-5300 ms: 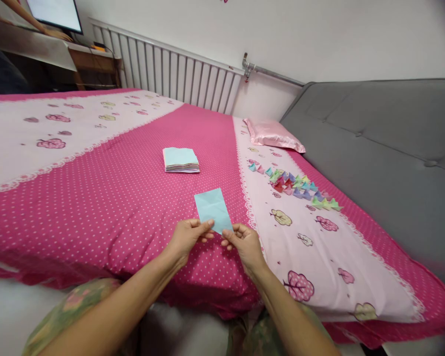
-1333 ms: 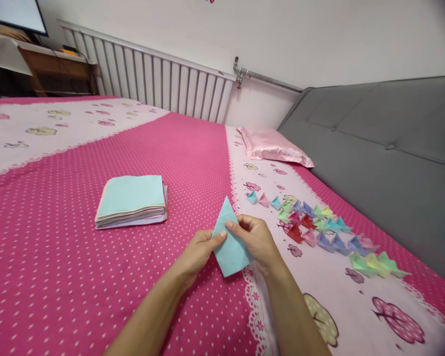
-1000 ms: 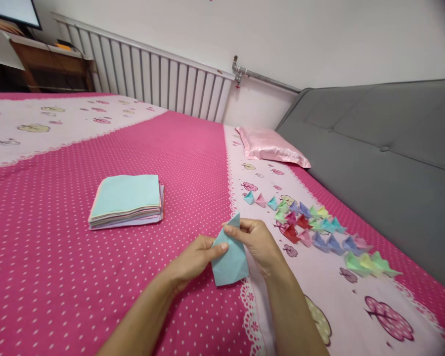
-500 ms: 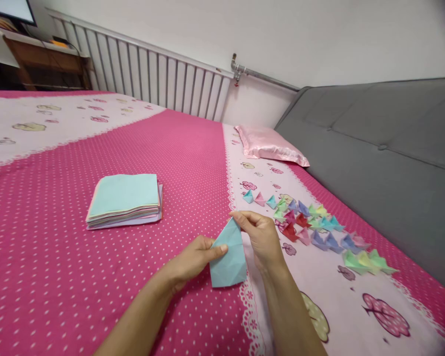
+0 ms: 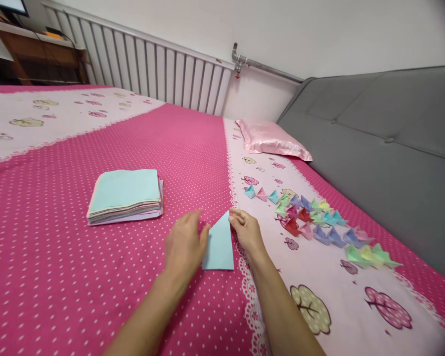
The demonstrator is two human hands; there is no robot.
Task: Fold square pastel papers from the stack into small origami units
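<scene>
A light blue sheet of folded paper (image 5: 219, 248) is in front of me, low over the pink bedspread, with one slanted top edge and a pointed upper corner. My right hand (image 5: 246, 230) pinches that upper corner between thumb and fingers. At the paper's left edge is my left hand (image 5: 185, 242), its thumb spread from the fingers; the thumb is by the slanted edge, and I cannot tell whether it touches. To the left lies a stack of coloured paper (image 5: 128, 190), a light blue sheet on top. Several small folded paper boats (image 5: 304, 215) in many colours stand at the right.
The bedspread (image 5: 193, 148) is pink with white dots and white printed bands. A pink satin pillow (image 5: 272, 138) lies farther back, beside the grey padded headboard (image 5: 378, 113). A white radiator (image 5: 148, 62) runs along the wall, with a wooden desk (image 5: 40, 47) at far left.
The blue paper has moved slightly left and is turned so a smoother face shows. My left hand has let go of its pinch and spread its thumb. My right hand still pinches the top corner.
</scene>
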